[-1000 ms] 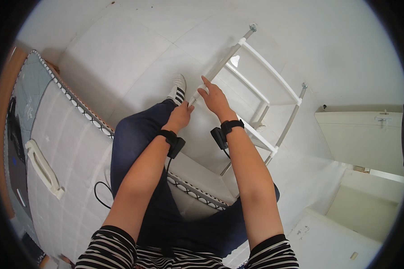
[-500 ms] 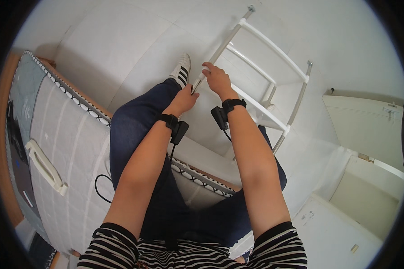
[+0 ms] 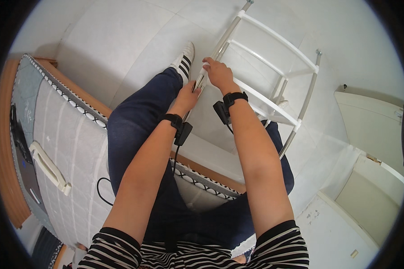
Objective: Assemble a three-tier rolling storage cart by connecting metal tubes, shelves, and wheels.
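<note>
A rack frame [image 3: 277, 36] of shiny metal tubes and white plastic crossbars lies tilted over the floor, ahead of me and to the right. My left hand [image 3: 187, 97] is closed around the near end of its left metal tube [image 3: 229, 32]. A small dark spot shows by the left thumb, too small to make out. Farther along that same tube, my right hand [image 3: 220, 74] grips it at a white joint [image 3: 206, 67], fingers curled over the top. The palm sides of both hands are hidden.
I sit on the edge of a bed with a grey mattress [image 3: 72, 130]. A cream handle-shaped piece [image 3: 50, 168] lies on it at left. My striped shoe [image 3: 184, 62] stands on pale floor tiles. Cream cabinet doors [image 3: 368, 121] are at right; a black cable [image 3: 99, 190] loops by my thigh.
The rack frame has shifted slightly, its right side moving rightward and its far left end moving up in view. Both hands keep their grip on the left tube.
</note>
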Available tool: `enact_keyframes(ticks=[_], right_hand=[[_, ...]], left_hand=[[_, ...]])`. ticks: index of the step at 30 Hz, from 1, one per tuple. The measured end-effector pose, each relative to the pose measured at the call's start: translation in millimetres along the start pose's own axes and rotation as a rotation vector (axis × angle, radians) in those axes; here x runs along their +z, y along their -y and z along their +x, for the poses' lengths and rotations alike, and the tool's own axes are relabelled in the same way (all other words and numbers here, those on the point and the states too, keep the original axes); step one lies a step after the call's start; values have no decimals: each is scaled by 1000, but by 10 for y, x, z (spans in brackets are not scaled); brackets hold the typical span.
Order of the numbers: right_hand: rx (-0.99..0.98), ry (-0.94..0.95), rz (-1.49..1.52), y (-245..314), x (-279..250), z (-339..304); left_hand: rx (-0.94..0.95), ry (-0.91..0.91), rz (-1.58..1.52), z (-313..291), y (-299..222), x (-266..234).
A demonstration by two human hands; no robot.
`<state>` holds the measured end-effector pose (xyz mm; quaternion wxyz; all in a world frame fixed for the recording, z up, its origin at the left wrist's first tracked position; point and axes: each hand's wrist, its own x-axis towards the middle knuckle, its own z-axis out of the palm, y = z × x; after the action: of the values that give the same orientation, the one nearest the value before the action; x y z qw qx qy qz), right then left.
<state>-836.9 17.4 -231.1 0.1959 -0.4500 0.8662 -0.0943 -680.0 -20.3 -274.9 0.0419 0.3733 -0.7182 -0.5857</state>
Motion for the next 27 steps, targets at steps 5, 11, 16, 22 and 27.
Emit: enact_keyframes(ticks=[5, 11, 16, 22, 27], right_hand=[[-7, -17, 2, -95, 3, 56], [4, -39, 46, -160, -22, 114], [34, -21, 59, -131, -59, 94], [26, -52, 65, -114, -51, 94], [30, -48, 98, -127, -50, 97]], left_hand=[[49, -94, 51, 54, -19, 99], [63, -148, 70, 136, 13, 129], [-48, -131, 34, 94, -132, 93], [-65, -148, 82, 91, -165, 100], [-58, -151, 133, 91, -211, 94]])
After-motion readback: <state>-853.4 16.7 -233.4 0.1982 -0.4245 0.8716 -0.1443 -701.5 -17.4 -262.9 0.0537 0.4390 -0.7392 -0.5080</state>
